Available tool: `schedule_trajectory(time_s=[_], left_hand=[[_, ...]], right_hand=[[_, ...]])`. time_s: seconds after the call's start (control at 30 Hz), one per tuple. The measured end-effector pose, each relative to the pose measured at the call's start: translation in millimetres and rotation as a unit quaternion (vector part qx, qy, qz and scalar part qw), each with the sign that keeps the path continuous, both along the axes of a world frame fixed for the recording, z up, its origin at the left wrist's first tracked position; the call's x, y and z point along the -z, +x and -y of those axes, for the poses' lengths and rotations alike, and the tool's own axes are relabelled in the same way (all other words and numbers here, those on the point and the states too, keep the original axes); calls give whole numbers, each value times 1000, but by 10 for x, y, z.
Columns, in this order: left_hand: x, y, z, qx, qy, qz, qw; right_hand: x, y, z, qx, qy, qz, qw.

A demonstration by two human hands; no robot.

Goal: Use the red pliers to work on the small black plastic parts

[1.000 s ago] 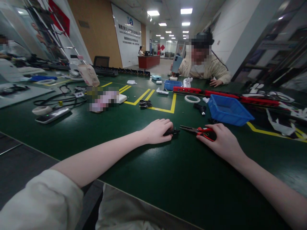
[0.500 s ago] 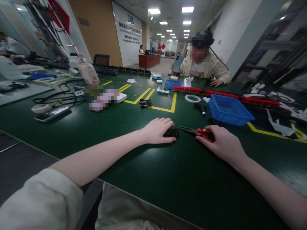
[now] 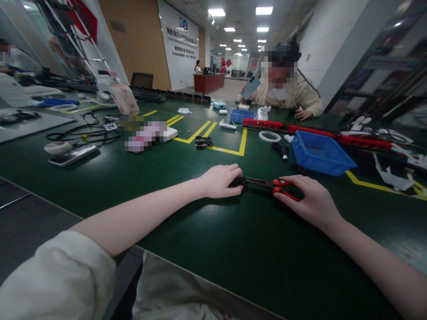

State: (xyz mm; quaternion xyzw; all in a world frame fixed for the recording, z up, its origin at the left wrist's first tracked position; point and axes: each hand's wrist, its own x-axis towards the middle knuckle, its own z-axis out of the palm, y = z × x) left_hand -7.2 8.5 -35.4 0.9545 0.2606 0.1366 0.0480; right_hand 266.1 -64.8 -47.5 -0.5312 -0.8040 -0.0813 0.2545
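Note:
My left hand (image 3: 223,181) is closed around a small black part (image 3: 237,182) just above the green table (image 3: 213,244); most of the part is hidden by the fingers. My right hand (image 3: 308,195) grips needle-nose pliers (image 3: 274,184) by their red and black handles. The pliers' jaws point left, and their tip meets the right end of the black part. Whether the jaws have closed on it is too small to tell. Beyond my left hand lies a bunch of similar small black parts (image 3: 203,142).
A blue bin (image 3: 320,153) stands right of centre, near a black fitting (image 3: 280,150) and a white ring (image 3: 270,136). Red rails (image 3: 310,131) run behind it. At left lie a phone-like device (image 3: 74,155) and black cables (image 3: 83,133). Across the table sits a person (image 3: 280,93) holding a phone.
The pliers' tip has come left and now reaches the black part, where a small gap was before. The handles are spread wider. My left hand has hardly moved.

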Motion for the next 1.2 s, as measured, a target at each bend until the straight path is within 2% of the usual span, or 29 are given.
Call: schedule_trajectory(time_s=[0.43,1.2], left_hand=[[-13,-1,3,42,19,-17,999],[1,-2,1,45,26,-16,999]], right_hand=[[-16,-16,-9,-42,63,43,996],[-28,-22,6,-57,44,43,996]])
